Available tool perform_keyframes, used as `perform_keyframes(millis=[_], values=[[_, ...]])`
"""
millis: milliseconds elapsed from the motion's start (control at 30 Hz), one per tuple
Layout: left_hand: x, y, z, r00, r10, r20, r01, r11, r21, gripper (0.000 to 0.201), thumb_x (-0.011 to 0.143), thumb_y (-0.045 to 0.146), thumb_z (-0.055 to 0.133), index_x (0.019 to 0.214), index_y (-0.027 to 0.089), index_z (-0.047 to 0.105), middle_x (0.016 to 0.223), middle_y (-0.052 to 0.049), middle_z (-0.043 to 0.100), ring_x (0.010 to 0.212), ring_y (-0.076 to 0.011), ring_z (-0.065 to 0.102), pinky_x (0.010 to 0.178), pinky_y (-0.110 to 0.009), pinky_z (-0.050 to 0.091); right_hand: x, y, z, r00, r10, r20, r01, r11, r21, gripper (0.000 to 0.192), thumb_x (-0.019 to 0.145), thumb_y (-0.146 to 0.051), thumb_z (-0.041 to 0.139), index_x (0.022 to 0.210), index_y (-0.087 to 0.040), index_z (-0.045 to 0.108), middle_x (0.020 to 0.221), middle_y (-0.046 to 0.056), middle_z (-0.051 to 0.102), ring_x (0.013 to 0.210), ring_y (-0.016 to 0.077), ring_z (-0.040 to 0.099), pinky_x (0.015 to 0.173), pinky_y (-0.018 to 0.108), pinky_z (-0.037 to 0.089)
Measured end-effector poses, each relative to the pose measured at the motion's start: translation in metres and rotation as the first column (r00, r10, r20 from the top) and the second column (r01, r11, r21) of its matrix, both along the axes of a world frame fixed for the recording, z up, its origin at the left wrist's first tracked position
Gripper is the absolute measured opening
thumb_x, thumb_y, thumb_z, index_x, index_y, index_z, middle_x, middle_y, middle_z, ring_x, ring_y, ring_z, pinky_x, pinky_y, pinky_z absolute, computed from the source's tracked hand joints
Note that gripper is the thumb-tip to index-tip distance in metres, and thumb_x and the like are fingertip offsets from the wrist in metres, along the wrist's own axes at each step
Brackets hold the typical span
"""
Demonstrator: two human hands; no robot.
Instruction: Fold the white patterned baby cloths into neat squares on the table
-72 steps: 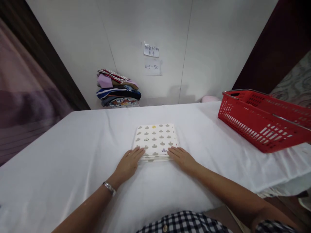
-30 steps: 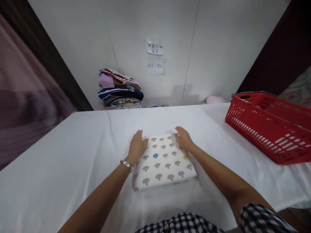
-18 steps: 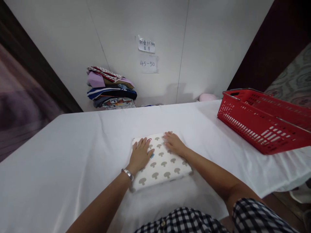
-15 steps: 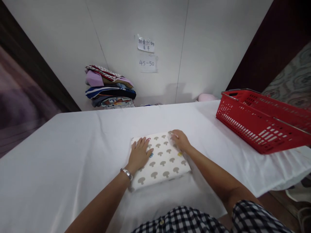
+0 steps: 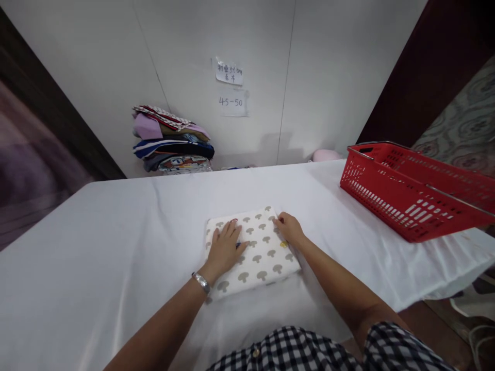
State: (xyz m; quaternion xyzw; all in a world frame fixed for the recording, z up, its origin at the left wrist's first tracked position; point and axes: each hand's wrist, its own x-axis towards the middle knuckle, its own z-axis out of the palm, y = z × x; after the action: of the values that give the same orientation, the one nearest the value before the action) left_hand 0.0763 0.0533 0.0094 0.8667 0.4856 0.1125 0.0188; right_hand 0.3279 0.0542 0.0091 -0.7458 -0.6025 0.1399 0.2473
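A folded white cloth [image 5: 266, 252] printed with grey mushroom shapes lies flat as a rough rectangle in front of me. On its left part rests my left hand [image 5: 225, 249], palm down with the fingers spread; a silver bracelet circles that wrist. My right hand [image 5: 290, 227] is at the cloth's right edge, near the far corner. Its fingers are curled, with thumb and fingertips pinching that edge. Small coloured marks show on the print, a yellow one near the right hand and a blue one partly covered by my left hand.
A white sheet covers the table [image 5: 166, 226]. To the right stands a red plastic basket [image 5: 390, 190] with metal handles. Against the back wall sits a stack of folded fabrics [image 5: 174, 139], and a pink rounded object [image 5: 326, 155] shows behind the table's far edge. Paper signs [image 5: 232, 102] hang on the wall.
My right hand has drawn down slightly from the far right corner along the edge, uncovering that corner. The left hand stays on the cloth, shifted slightly inward. The view has turned a little.
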Motion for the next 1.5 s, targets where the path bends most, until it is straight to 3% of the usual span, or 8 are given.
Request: perform_keyframes(millis=[167, 400, 600, 1000, 1133, 1233, 1333, 1500], values=[[0.001, -0.006, -0.011, 0.999, -0.035, -0.002, 0.035, 0.999, -0.005, 0.056, 0.091, 0.052, 0.03, 0.137, 0.021, 0.04, 0.15, -0.009, 0.028, 0.139, -0.0263, 0.022, 0.111, -0.051, 0.018, 0.003, 0.0, -0.007, 0.999, -0.042, 0.008, 0.043, 0.996, -0.078, 0.019, 0.087, -0.032, 0.049, 0.075, -0.019, 0.057, 0.073, 0.001, 0.062, 0.067, 0.0134, 0.051, 0.057, 0.023, 0.03], [0.003, 0.015, 0.007, 0.999, 0.05, 0.004, -0.049, 0.997, -0.062, 0.06, 0.091, 0.054, 0.028, 0.136, 0.018, 0.041, 0.149, -0.009, 0.031, 0.139, -0.027, 0.021, 0.111, -0.052, 0.018, 0.002, 0.012, 0.009, 0.994, 0.028, 0.106, -0.01, 0.987, -0.163, 0.027, 0.089, -0.041, 0.045, 0.081, -0.02, 0.06, 0.083, 0.004, 0.066, 0.076, 0.0164, 0.058, 0.06, 0.025, 0.033], [0.014, 0.022, -0.007, 0.995, 0.091, -0.048, -0.092, 0.995, -0.023, 0.065, 0.09, 0.056, 0.023, 0.14, 0.017, 0.036, 0.15, -0.011, 0.027, 0.139, -0.028, 0.019, 0.111, -0.053, 0.013, -0.02, 0.03, 0.02, 0.962, 0.05, 0.269, 0.005, 0.98, -0.198, 0.038, 0.091, -0.047, 0.039, 0.102, -0.016, 0.056, 0.105, 0.012, 0.065, 0.095, 0.023, 0.06, 0.073, 0.029, 0.041], [0.014, 0.012, -0.009, 0.984, 0.176, 0.002, -0.176, 0.984, 0.03, 0.065, 0.089, 0.059, 0.022, 0.138, 0.019, 0.04, 0.149, -0.009, 0.032, 0.138, -0.0282, 0.021, 0.112, -0.053, 0.012, -0.017, 0.026, 0.003, 0.943, -0.005, 0.332, 0.081, 0.973, -0.215, 0.037, 0.097, -0.04, 0.024, 0.111, -0.017, 0.049, 0.097, 0.012, 0.067, 0.091, 0.023, 0.063, 0.074, 0.03, 0.042], [0.015, 0.013, -0.009, 0.984, 0.177, 0.003, -0.177, 0.984, -0.009, 0.067, 0.088, 0.06, 0.022, 0.139, 0.019, 0.038, 0.15, -0.009, 0.029, 0.139, -0.0287, 0.02, 0.112, -0.053, 0.011, -0.018, 0.027, 0.012, 0.938, 0.022, 0.346, 0.064, 0.97, -0.234, 0.036, 0.096, -0.039, 0.029, 0.114, -0.015, 0.049, 0.099, 0.015, 0.066, 0.095, 0.0244, 0.062, 0.08, 0.034, 0.042], [0.014, 0.014, -0.009, 0.985, 0.173, 0.015, -0.172, 0.985, -0.032, 0.069, 0.088, 0.061, 0.022, 0.139, 0.018, 0.037, 0.15, -0.01, 0.029, 0.139, -0.0296, 0.019, 0.112, -0.054, 0.01, -0.026, 0.024, 0.028, 0.92, 0.098, 0.38, -0.046, 0.988, -0.145, 0.042, 0.094, -0.038, 0.037, 0.126, -0.012, 0.044, 0.121, 0.022, 0.056, 0.116, 0.0297, 0.05, 0.091, 0.04, 0.038], [0.014, 0.014, -0.01, 0.985, 0.17, 0.029, -0.17, 0.985, -0.026, 0.068, 0.088, 0.061, 0.023, 0.14, 0.019, 0.037, 0.149, -0.01, 0.029, 0.139, -0.0302, 0.019, 0.112, -0.054, 0.01, -0.042, 0.019, 0.034, 0.867, 0.244, 0.434, -0.278, 0.96, 0.017, 0.056, 0.092, -0.042, 0.037, 0.139, -0.012, 0.031, 0.147, 0.019, 0.028, 0.137, 0.0304, 0.02, 0.106, 0.046, 0.022], [0.014, 0.014, -0.013, 0.985, 0.165, 0.043, -0.165, 0.986, -0.006, 0.065, 0.089, 0.059, 0.024, 0.139, 0.019, 0.037, 0.149, -0.01, 0.031, 0.138, -0.0284, 0.021, 0.112, -0.053, 0.01, -0.055, 0.016, 0.005, 0.85, 0.388, 0.356, -0.368, 0.921, -0.127, 0.067, 0.091, -0.056, 0.03, 0.143, -0.014, 0.028, 0.151, 0.013, 0.023, 0.14, 0.0264, 0.014, 0.111, 0.045, 0.009]])
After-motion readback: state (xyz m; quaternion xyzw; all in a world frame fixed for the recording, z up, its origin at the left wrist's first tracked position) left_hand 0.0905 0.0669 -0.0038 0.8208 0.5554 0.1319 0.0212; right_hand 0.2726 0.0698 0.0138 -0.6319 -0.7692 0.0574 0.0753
